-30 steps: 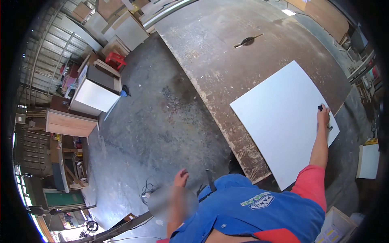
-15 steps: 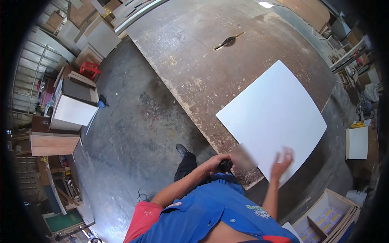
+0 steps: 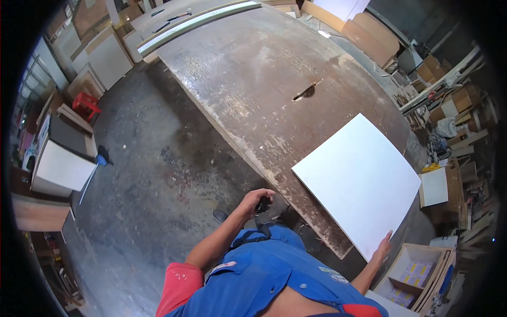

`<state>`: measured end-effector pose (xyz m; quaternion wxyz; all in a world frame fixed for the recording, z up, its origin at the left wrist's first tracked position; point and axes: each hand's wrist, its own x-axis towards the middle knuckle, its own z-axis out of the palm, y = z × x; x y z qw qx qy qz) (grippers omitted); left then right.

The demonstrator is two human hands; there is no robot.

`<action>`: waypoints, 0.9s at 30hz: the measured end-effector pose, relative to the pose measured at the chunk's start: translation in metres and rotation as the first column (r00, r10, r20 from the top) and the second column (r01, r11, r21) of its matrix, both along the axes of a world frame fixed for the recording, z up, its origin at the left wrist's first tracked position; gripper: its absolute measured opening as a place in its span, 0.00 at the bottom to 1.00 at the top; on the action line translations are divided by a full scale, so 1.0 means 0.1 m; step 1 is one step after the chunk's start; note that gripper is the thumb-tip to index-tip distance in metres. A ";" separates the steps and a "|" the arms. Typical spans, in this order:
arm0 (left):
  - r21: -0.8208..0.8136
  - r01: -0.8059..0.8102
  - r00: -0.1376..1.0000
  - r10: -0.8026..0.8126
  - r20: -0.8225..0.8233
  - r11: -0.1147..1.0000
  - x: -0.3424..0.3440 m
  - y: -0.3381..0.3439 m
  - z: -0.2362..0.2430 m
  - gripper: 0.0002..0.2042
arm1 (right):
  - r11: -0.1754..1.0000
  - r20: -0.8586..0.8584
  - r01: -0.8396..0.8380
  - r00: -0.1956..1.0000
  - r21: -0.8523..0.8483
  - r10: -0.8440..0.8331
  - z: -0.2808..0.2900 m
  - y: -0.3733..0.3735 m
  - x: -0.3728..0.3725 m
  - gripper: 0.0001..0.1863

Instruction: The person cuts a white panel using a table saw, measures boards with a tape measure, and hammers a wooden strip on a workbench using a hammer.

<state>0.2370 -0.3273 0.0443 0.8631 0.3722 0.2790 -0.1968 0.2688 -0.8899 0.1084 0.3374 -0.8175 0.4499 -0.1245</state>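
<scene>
One white panel (image 3: 359, 185) lies on the table (image 3: 232, 113) at the frame's right, best steadied evenly along its edge, where our right hand (image 3: 381, 249) touches, its grip unclear, while our left hand's (image 3: 252, 199) fingers curl around a black object (image 3: 262, 205).

We see a worn brown tabletop (image 3: 227, 79) with a dark slot (image 3: 305, 93); a white panel (image 3: 359, 182) lies near one corner, a long pale rail (image 3: 198, 25) across its far-left end.
</scene>
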 end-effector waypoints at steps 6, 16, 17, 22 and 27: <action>-0.158 0.181 0.981 -0.190 -0.041 0.971 0.36 0.17 -0.03 0.08 | 0.989 0.463 0.104 0.875 0.107 -0.142 0.06 1.22 -0.94 0.40; -0.237 0.262 0.965 -0.254 0.066 0.936 0.43 1.06 -0.11 0.11 | 0.982 0.608 -0.025 0.789 0.188 -0.096 0.91 3.09 -0.92 0.31; -0.141 0.272 0.958 -0.255 0.132 0.952 0.52 1.29 -0.03 0.12 | 0.977 0.615 -0.037 0.782 0.211 -0.103 0.86 3.22 -0.75 0.30; 0.012 -0.062 0.990 0.060 0.129 0.998 0.95 2.39 0.25 0.12 | 0.922 0.576 -0.199 0.817 0.331 -0.031 0.44 4.09 0.34 0.27; 0.188 -0.301 0.945 0.266 0.190 0.935 1.43 3.77 0.07 0.13 | 0.844 0.356 -0.237 0.933 0.481 0.059 -0.30 5.36 1.66 0.27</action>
